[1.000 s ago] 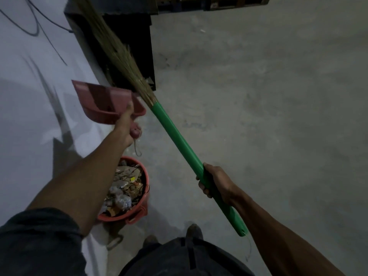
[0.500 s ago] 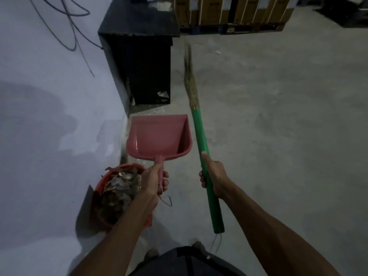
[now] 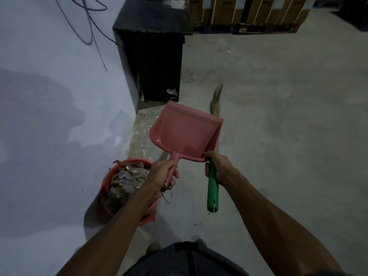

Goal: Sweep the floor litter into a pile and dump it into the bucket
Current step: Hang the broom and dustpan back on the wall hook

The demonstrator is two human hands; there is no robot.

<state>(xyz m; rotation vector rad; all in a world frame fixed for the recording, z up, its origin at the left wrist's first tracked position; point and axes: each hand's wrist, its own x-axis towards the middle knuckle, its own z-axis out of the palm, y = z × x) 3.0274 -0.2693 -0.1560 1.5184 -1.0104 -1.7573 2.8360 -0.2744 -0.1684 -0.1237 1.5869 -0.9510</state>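
Item: orange bucket (image 3: 108, 177), lower left of centre, standing on the floor against the pale wall (image 3: 49, 96); we found it heaped to the rim with litter (image 3: 127, 179) of dry leaves and scraps, partly hidden behind our left forearm.

Item: pink dustpan (image 3: 185, 134), centre of the frame, held above the floor with its pan bare and its mouth pointing toward the top of the frame. Our left hand (image 3: 162, 174) had its fingers wrapped round the dustpan handle, just right of the bucket.

Item: broom (image 3: 213, 182), green handle, just right of the dustpan and passing under its right edge; the straw head (image 3: 216, 102) showed beyond the pan's far edge, blurred. Our right hand (image 3: 218, 166) was curled round the green handle, its forefinger reaching to the dustpan's rear corner.

Item: grey concrete floor (image 3: 278, 136), filling the right half.

Item: black cabinet (image 3: 153, 62), upper centre, against the wall.

Item: loose cables (image 3: 87, 20), upper left, hanging on the wall.

Item: row of brown cartons (image 3: 249, 10), top edge.
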